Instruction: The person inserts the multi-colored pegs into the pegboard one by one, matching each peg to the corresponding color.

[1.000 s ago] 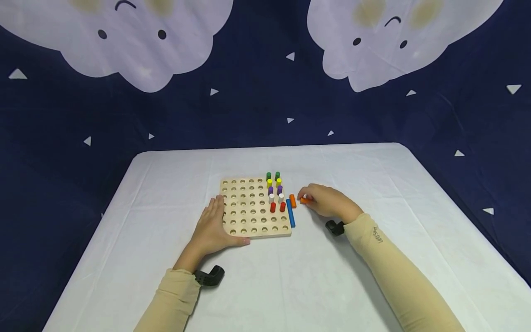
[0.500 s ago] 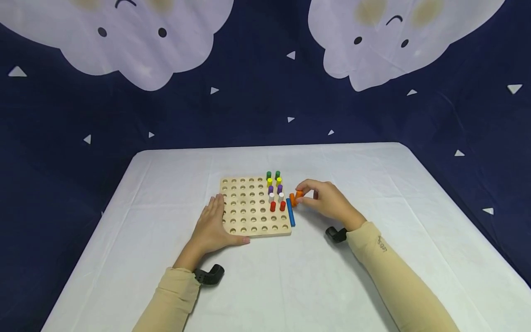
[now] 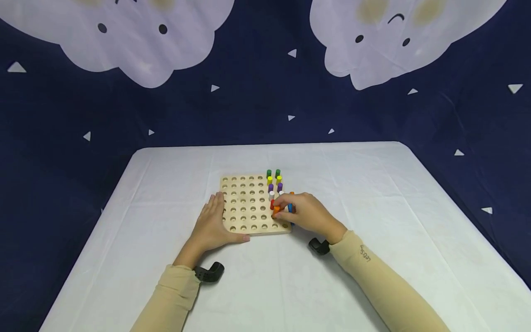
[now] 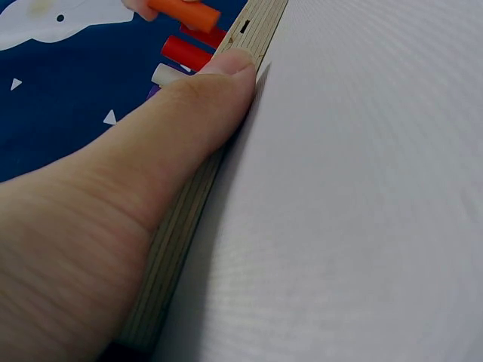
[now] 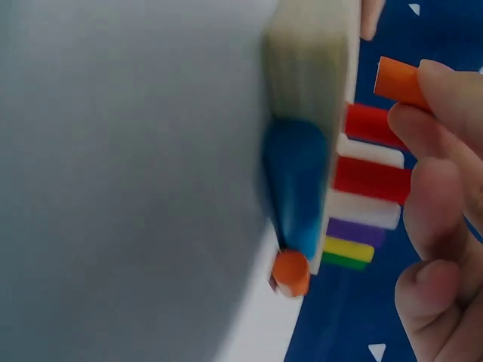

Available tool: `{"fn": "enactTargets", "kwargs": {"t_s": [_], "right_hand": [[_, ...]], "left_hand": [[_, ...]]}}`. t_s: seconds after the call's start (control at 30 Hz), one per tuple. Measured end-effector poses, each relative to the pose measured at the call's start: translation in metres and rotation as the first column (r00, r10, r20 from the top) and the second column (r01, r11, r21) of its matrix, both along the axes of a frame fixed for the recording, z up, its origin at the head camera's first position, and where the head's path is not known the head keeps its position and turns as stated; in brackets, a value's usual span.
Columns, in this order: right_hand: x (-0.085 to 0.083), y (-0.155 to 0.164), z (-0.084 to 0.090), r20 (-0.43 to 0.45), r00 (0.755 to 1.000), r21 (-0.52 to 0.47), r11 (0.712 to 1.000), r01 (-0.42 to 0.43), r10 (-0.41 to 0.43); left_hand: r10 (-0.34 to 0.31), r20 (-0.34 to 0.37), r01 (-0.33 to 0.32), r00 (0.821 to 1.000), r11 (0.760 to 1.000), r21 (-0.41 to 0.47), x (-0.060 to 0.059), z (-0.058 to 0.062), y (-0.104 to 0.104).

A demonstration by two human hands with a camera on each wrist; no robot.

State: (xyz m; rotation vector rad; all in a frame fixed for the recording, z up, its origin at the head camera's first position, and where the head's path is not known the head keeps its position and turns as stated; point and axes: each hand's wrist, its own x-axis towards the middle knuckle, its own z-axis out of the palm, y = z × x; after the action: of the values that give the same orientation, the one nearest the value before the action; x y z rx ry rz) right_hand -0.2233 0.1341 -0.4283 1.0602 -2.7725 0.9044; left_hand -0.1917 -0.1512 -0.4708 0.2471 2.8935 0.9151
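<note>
A wooden pegboard [image 3: 246, 207] lies on the white table, with green, yellow, purple, white and red pegs standing in its two right columns. My right hand [image 3: 304, 213] pinches an orange peg [image 3: 276, 210] over the board just below the red pegs; the same orange peg [image 5: 400, 81] shows between thumb and fingers in the right wrist view. My left hand [image 3: 211, 226] lies flat on the board's left edge, thumb [image 4: 204, 98] along its front edge. A blue peg [image 5: 296, 185] and a second orange peg [image 5: 290, 273] lie beside the board's right edge.
The white table [image 3: 373, 193] stretches wide on every side of the board. A dark blue backdrop with white clouds and triangles hangs behind it. Most holes on the board's left and lower part hold nothing.
My right hand lifted an orange peg from the table to the right of the board and carried it left, over the board below the red pegs. My left hand stayed put.
</note>
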Motion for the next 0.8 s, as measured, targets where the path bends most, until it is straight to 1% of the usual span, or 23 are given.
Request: {"fn": "enactTargets", "kwargs": {"t_s": [0.13, 0.27, 0.47, 0.57, 0.7, 0.8], "right_hand": [[0.001, -0.007, -0.003, -0.046, 0.999, 0.033, 0.999, -0.002, 0.004], [0.0, -0.009, -0.003, -0.069, 0.998, 0.071, 0.997, 0.009, -0.005], [0.0, -0.007, -0.002, -0.051, 0.999, 0.145, 0.989, 0.004, 0.003], [0.0, -0.006, -0.002, -0.042, 0.999, 0.163, 0.987, -0.008, 0.016], [-0.001, -0.002, 0.0, -0.022, 1.0, 0.143, 0.989, -0.019, 0.022], [-0.002, 0.003, 0.003, -0.027, 1.0, 0.087, 0.996, 0.0, 0.002]], "left_hand": [[-0.001, -0.003, 0.001, 1.0, 1.0, -0.003, -0.001, -0.001, 0.0], [0.001, -0.003, -0.001, 1.0, 1.0, -0.002, -0.001, -0.001, -0.001], [0.001, -0.003, -0.001, 1.0, 1.0, -0.003, -0.002, -0.001, 0.0], [0.0, 0.0, 0.0, 1.0, 1.0, -0.003, -0.002, -0.001, 0.0], [0.001, 0.0, -0.001, 1.0, 1.0, -0.004, -0.002, -0.001, 0.0], [0.002, 0.0, -0.002, 1.0, 1.0, -0.007, -0.002, -0.001, -0.001]]}}
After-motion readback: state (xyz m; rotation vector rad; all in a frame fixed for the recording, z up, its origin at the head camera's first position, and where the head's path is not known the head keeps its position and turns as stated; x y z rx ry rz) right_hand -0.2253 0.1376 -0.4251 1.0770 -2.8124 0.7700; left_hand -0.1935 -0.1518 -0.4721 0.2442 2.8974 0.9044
